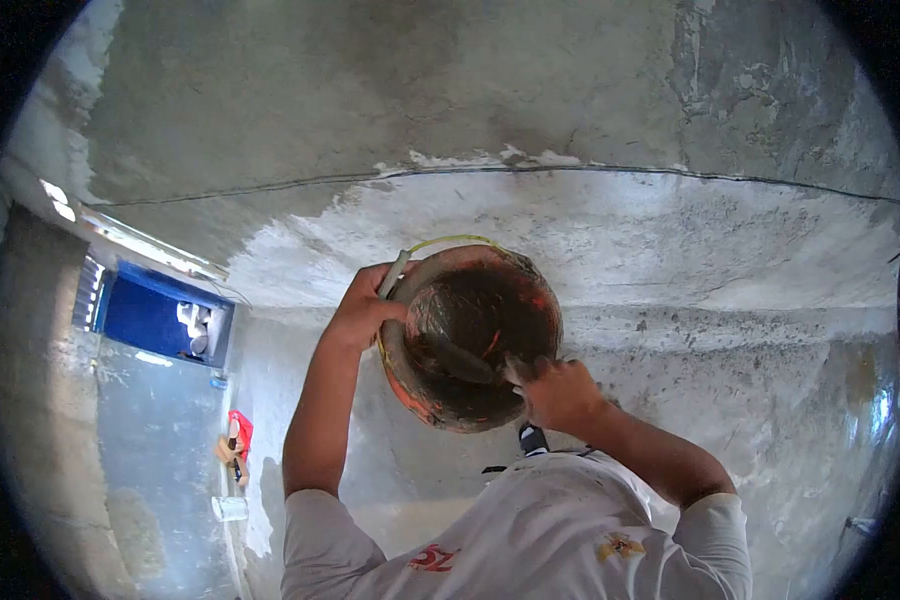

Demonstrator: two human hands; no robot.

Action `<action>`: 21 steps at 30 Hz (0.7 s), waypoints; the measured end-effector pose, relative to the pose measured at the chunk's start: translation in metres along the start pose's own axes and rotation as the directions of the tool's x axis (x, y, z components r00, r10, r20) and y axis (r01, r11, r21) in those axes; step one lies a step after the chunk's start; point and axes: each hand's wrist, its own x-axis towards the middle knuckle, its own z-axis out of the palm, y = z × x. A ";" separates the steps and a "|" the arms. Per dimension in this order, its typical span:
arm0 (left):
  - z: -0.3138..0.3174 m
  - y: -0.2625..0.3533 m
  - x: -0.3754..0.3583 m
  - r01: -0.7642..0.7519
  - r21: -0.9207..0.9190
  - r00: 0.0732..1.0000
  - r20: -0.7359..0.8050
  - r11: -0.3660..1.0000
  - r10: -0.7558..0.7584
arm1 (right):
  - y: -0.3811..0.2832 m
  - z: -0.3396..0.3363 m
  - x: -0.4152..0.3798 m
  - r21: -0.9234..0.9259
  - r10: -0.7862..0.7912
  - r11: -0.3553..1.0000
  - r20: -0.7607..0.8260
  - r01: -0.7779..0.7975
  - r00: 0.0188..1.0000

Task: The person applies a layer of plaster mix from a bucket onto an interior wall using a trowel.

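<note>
An orange bucket (548, 320), its inside crusted with grey mortar, is held up in front of my body with its mouth toward me. My left hand (363, 308) is closed on its left rim, thumb over the edge, beside the pale grip (394, 274) of the thin yellow handle. Reaching in over the lower right rim, my right hand (555, 392) is closed round the handle of a mortar-coated trowel (457, 360). The trowel's blade lies inside the bucket, against the wet-looking mortar (460, 312) at the bottom.
Ahead is a partly plastered wall (530, 235) with a dark cable (610, 168) strung across it. To the left are a blue door (145, 307), a red bag (241, 430) and a white container (230, 508) on the floor. A shoe (532, 440) shows below the bucket.
</note>
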 end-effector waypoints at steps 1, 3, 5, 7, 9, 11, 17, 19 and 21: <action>-0.007 0.001 0.003 0.024 0.009 1.000 0.004 1.000 -0.024 | -0.001 0.002 0.002 -0.012 0.033 0.999 -0.123 -0.035 0.992; -0.015 0.007 0.004 0.010 0.008 0.999 0.051 1.000 -0.011 | -0.007 -0.001 0.013 -0.018 0.073 0.997 -0.255 -0.081 0.964; -0.020 0.011 0.009 -0.016 0.060 0.997 0.073 0.998 0.012 | -0.011 -0.012 0.030 0.008 0.203 0.977 -0.346 -0.214 0.916; -0.022 0.022 0.010 -0.043 0.109 0.996 0.088 0.993 0.034 | -0.020 0.009 0.048 -0.006 0.199 0.977 -0.319 -0.212 0.926; -0.028 0.032 0.016 -0.071 0.165 0.993 0.109 0.984 0.053 | -0.035 0.011 0.053 -0.011 0.202 0.977 -0.296 -0.215 0.934; -0.039 0.034 0.025 -0.052 0.166 0.986 0.164 0.985 0.024 | -0.046 0.005 0.046 0.038 0.053 0.998 -0.261 -0.045 0.964; -0.037 0.046 0.037 -0.110 0.271 0.973 0.224 0.956 0.048 | -0.045 -0.027 0.069 -0.334 -0.169 0.942 -0.552 -0.031 0.817; -0.031 0.046 0.042 -0.138 0.349 0.966 0.253 0.927 0.048 | -0.049 -0.043 0.080 -0.406 -0.170 0.911 -0.538 -0.077 0.826; -0.025 0.049 0.043 -0.167 0.418 0.962 0.269 0.893 0.054 | -0.050 -0.054 0.083 -0.484 -0.183 0.868 -0.517 -0.110 0.836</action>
